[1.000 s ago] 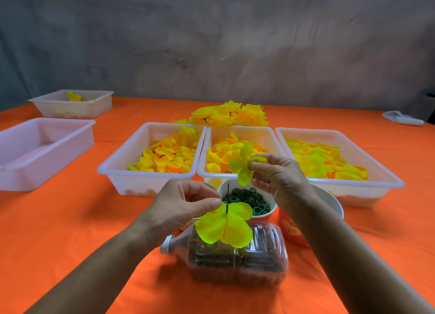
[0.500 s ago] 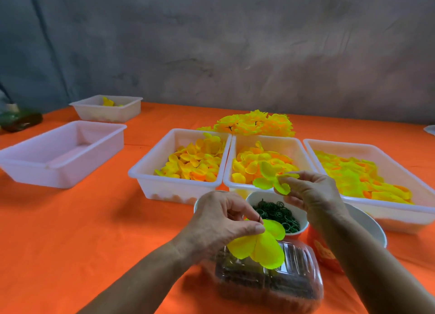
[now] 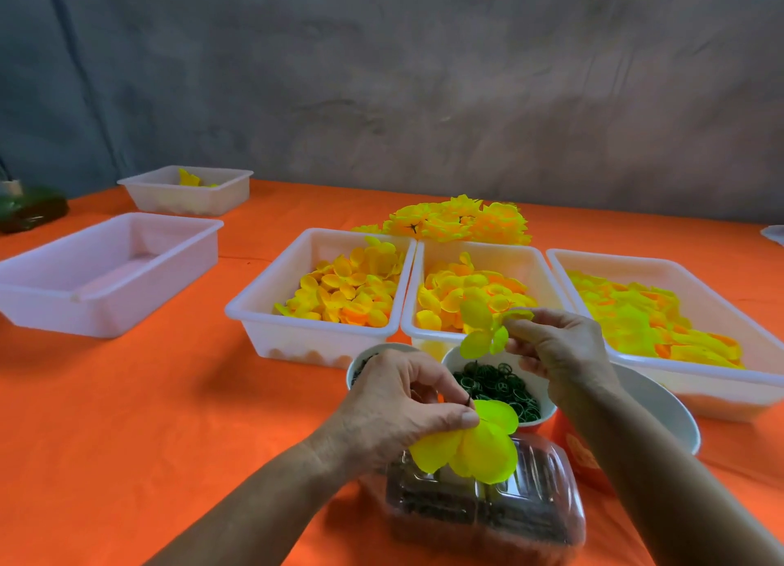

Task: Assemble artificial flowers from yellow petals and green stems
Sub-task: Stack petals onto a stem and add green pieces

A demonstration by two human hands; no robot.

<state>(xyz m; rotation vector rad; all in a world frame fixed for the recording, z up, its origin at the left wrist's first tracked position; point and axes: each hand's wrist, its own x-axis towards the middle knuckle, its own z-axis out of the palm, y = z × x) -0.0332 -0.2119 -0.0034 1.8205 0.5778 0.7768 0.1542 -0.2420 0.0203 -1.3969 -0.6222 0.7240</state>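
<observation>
My left hand pinches a thin dark stem with a large yellow-green petal layer threaded on it, held above a clear plastic bottle lying on its side. My right hand pinches a smaller yellow-green petal piece above a white cup of green rings. The two pieces are apart. Three white trays of yellow petals stand behind: left, middle, right. A pile of finished yellow flowers lies behind the trays.
An empty white tray sits at the left, with a smaller tray holding a yellow piece behind it. A white bowl and a red box sit under my right forearm. A dark green object lies at the far left edge.
The view swung left, so everything sits further right in frame. My left hand closed down over the stem tip; my right hand lowered its petal piece slightly towards the left hand.
</observation>
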